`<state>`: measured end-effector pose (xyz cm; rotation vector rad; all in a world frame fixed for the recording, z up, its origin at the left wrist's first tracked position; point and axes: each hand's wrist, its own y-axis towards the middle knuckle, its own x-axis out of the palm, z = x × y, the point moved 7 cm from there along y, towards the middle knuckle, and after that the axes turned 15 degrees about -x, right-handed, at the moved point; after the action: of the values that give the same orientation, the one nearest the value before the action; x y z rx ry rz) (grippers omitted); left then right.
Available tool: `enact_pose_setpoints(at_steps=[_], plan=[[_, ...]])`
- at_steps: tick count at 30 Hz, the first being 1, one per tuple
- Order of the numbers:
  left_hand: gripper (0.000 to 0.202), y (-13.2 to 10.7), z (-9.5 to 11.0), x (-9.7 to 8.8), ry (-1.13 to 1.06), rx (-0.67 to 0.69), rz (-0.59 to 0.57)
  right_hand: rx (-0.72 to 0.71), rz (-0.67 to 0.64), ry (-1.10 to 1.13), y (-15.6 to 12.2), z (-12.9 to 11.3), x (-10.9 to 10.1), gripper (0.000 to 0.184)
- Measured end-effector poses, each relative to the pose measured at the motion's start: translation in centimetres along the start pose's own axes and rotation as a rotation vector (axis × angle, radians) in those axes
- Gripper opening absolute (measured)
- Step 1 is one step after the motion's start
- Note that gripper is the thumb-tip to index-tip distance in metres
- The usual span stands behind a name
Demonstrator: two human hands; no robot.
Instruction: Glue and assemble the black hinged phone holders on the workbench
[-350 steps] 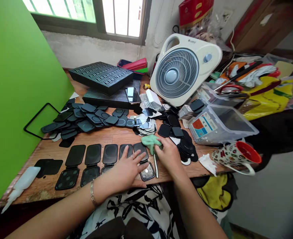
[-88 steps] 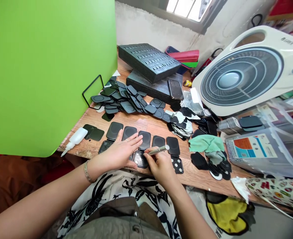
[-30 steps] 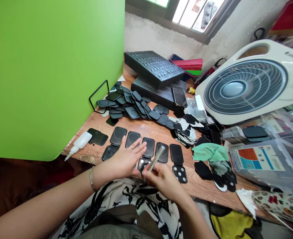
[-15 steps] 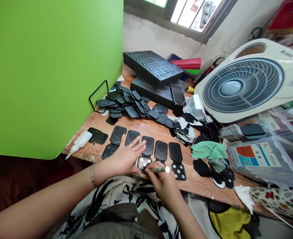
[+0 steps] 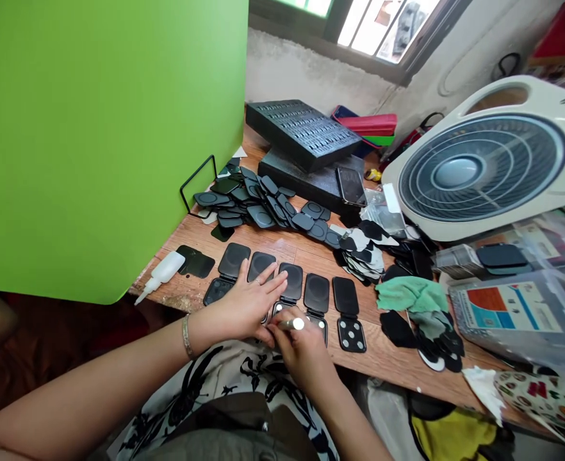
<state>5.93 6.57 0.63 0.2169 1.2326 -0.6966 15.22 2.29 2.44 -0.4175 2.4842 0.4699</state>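
Note:
My left hand (image 5: pixel 246 302) lies flat with spread fingers on a row of black hinged flip cases (image 5: pixel 316 293), touching the case under its palm. My right hand (image 5: pixel 302 352) pinches a slim silver metal tool (image 5: pixel 292 324) just right of my left fingertips. The tool's bright end points right. The fingers of my right hand hide the lower half of a case between my hands. At the row's right end, a black base with white dots (image 5: pixel 351 335) lies open below its lid.
A loose heap of black pads (image 5: pixel 258 208) lies behind the row, beside a stack of black-and-white pieces (image 5: pixel 363 257). A green cloth (image 5: pixel 411 295), a white glue bottle (image 5: pixel 163 269), foam trays (image 5: pixel 303 133), a phone (image 5: pixel 351 186), a fan (image 5: pixel 484 160) and a plastic bin (image 5: pixel 510 307) surround them. A green board (image 5: pixel 104 141) stands at the left.
My right hand has shifted left and closer to my left hand, now covering the dotted base it left visible before. The view has moved slightly, so the table sits a little further right.

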Motion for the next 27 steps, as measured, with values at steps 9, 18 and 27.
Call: enact_pose_setpoints(at_steps=[9, 18, 27], plan=[[0.109, -0.6, 0.7, -2.0, -0.048, -0.006, -0.018, 0.294, 0.24, 0.408, -2.7, 0.6, -7.9, 0.022], [0.086, -3.1, -5.3, -3.1, 0.016, -0.105, 0.066, 0.136, 0.105, 0.18, 1.5, -0.4, -3.0, 0.015], [0.085, -3.1, -4.9, -2.6, -0.019, -0.154, 0.018, -0.013, -0.022, -0.14, 4.9, 0.1, 0.6, 0.012]])
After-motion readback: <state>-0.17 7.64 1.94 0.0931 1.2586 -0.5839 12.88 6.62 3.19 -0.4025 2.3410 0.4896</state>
